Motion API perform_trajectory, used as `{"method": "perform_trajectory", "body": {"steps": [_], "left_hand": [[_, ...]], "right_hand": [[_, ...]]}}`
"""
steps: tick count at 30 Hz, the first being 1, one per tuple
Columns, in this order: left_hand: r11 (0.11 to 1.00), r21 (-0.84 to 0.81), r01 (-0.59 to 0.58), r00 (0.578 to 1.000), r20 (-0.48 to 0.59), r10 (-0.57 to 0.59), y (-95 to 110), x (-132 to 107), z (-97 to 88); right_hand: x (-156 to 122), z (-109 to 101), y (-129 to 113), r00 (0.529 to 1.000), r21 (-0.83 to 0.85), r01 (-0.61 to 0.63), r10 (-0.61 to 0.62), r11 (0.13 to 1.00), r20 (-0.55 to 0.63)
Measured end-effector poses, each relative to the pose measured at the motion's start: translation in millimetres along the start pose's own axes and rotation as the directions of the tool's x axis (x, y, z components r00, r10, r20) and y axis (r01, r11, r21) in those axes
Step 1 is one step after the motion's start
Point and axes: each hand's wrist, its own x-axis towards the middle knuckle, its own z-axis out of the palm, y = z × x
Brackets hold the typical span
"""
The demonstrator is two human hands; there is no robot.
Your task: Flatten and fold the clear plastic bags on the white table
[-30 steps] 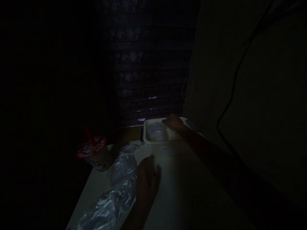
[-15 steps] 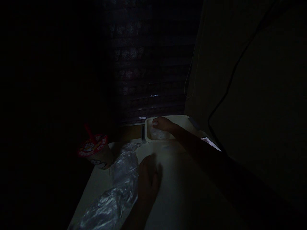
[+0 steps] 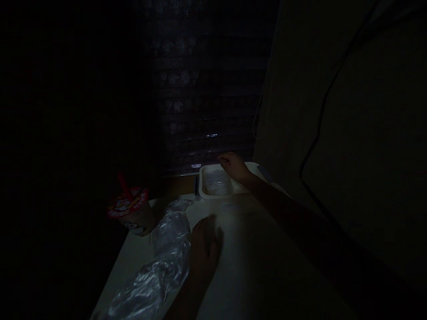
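Note:
The scene is very dark. My left hand (image 3: 204,246) lies on the white table (image 3: 230,275), thumb apart from the curved fingers, with nothing visible in it. Beside it on the left stretches crumpled clear plastic wrapping (image 3: 170,242). Over the back of a white tray (image 3: 200,181) hovers my right hand (image 3: 233,165), its fingers loosely bent and no object showing in them. A clear plastic-wrapped bundle (image 3: 218,183) sits in the tray's left part, just below and left of that hand. What the wrapping holds is too dim to make out.
A drink cup (image 3: 136,220) with a red patterned lid and a red straw (image 3: 125,186) stands at the table's left edge. Behind the tray hangs a dark blind (image 3: 207,93) with a looped cord (image 3: 254,126). A dark cable (image 3: 318,129) runs down the right wall.
My right hand has let go of the wrapped bundle in the tray and risen up and to the right. The bundle stays in the tray. My left hand has hardly moved.

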Motion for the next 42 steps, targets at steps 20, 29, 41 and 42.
{"method": "perform_trajectory", "body": {"steps": [20,29,41,42], "left_hand": [[0.875,0.447,0.188,0.901,0.275,-0.334,-35,37,-100.9],[0.848,0.423,0.320,0.868,0.228,-0.442,-37,34,-102.7],[0.870,0.208,0.446,0.889,0.008,-0.458,-27,47,-107.5],[0.879,0.180,0.441,0.894,-0.007,-0.447,-22,49,-108.4]], "right_hand": [[-205,36,16,0.999,0.174,0.046,-0.045,0.984,-0.010],[-205,31,12,0.998,0.155,0.055,-0.059,0.986,0.023],[-205,31,13,0.998,0.177,0.030,-0.040,0.984,0.050],[-205,31,14,0.999,0.182,0.029,-0.037,0.983,0.039]]}}
